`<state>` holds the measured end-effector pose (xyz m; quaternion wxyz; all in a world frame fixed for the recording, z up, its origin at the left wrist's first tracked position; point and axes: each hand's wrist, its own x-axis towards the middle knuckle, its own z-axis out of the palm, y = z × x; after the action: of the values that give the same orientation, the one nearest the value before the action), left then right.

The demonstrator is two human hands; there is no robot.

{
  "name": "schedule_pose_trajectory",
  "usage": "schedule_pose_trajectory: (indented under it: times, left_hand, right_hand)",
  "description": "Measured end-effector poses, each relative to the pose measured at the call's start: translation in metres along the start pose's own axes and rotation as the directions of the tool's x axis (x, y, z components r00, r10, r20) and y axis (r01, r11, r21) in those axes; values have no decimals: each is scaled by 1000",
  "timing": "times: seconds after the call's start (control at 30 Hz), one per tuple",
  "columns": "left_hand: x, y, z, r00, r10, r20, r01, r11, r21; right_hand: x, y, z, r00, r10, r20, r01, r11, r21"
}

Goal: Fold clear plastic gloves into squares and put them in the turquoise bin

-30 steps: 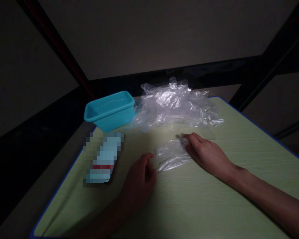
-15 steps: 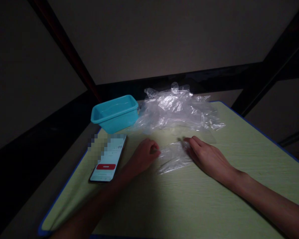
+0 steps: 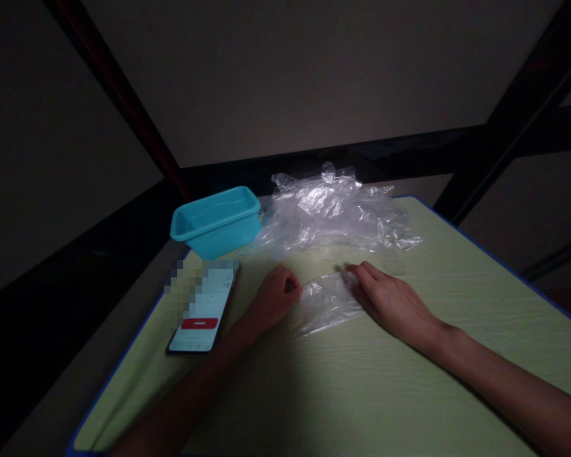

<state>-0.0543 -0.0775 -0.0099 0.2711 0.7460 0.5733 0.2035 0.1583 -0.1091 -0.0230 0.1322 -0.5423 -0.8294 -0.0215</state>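
Observation:
A flat, folded piece of clear plastic film [image 3: 330,301] lies on the pale green table between my hands. My left hand [image 3: 276,295] pinches its left edge, thumb and index finger together. At its right end is my right hand [image 3: 385,295], fingers bent over the upper right corner and the thumb mostly hidden. Behind them spreads a crumpled heap of clear plastic gloves [image 3: 330,206], some with rounded finger-like tips. A thin clear layer of film [image 3: 390,260] from the heap reaches down close behind my right hand.
To the left of the heap stands a turquoise plastic basket [image 3: 221,231]. A phone [image 3: 204,311] with a lit screen lies by my left forearm. The table [image 3: 457,285] has a blue edge [image 3: 509,270], and a wall [image 3: 314,76] with dark beams rises behind it.
The whole view has shifted slightly left and down. Both hands stay at the film's two ends, which now lies a little flatter and smoother between them.

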Motion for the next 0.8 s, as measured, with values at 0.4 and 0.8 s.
schedule_pose_trajectory:
  times: [0.4, 0.8]
  left_hand:
    - [-2, -4, 8, 996, 46, -70, -40, 996, 83]
    - [-4, 17, 12, 957, 242, -162, -218, 964, 153]
  right_hand:
    - [-2, 2, -3, 997, 68, 24, -69, 997, 33]
    - [-4, 21, -13, 994, 110, 12, -107, 921, 375]
